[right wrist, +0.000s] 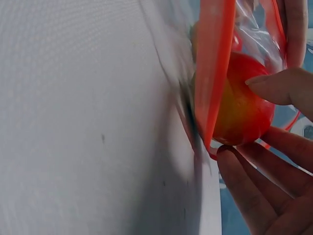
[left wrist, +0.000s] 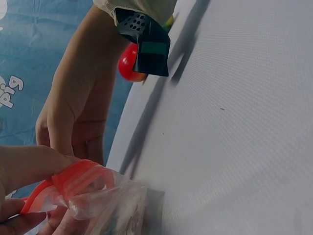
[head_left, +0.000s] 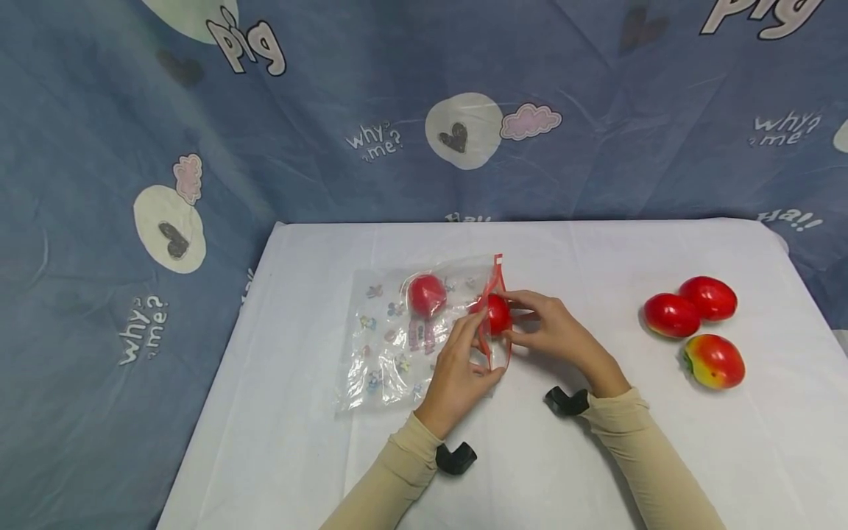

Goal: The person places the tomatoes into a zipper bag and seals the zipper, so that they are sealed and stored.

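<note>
Right hand (head_left: 563,335) gripping round red-yellow fruit (head_left: 499,315), left hand (head_left: 457,377) pinching red-rimmed clear plastic bag (head_left: 387,372), blue cloth (head_left: 318,169) beyond white tabletop (head_left: 589,246) far edge lettered "pig", "why me?"

1. White tablecloth (head_left: 298,353): woven texture, faint creases, small dark speck (left wrist: 222,108) in left wrist view.
2. Blue backdrop (head_left: 344,66): fabric, wrinkled, behind the table and down its left side.
3. Backdrop prints: pale blob (head_left: 477,118) with dark heart (head_left: 454,138), pink cloud (head_left: 531,121) touching it; similar set further left.
4. Backdrop lettering: "pig" (head_left: 228,50) twice up top, "why me?" (head_left: 374,141) repeated, "Ha!!" (head_left: 788,218) near table's far edge.
</note>
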{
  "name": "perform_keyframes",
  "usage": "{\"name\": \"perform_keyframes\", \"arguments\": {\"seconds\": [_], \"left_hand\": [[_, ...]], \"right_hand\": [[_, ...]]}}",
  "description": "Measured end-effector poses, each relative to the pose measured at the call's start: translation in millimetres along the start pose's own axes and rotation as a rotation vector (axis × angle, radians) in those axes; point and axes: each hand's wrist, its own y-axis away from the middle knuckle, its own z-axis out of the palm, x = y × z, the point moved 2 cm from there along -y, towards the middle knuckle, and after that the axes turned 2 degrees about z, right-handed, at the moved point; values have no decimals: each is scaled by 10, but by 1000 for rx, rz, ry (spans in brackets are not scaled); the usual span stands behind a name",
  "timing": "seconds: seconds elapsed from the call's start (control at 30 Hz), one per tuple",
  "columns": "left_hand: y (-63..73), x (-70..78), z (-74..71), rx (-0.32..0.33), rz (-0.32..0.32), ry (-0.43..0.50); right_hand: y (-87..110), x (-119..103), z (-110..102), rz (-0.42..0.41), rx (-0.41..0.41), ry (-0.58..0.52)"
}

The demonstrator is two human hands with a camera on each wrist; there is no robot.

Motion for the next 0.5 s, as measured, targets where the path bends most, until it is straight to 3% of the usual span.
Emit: {"name": "perform_keyframes", "arguments": {"seconds": [0.5], "left_hand": [[2, -10, -5, -8, -21, 5]], "right_hand": [[-106, 17, 27, 25, 28, -17]]}}
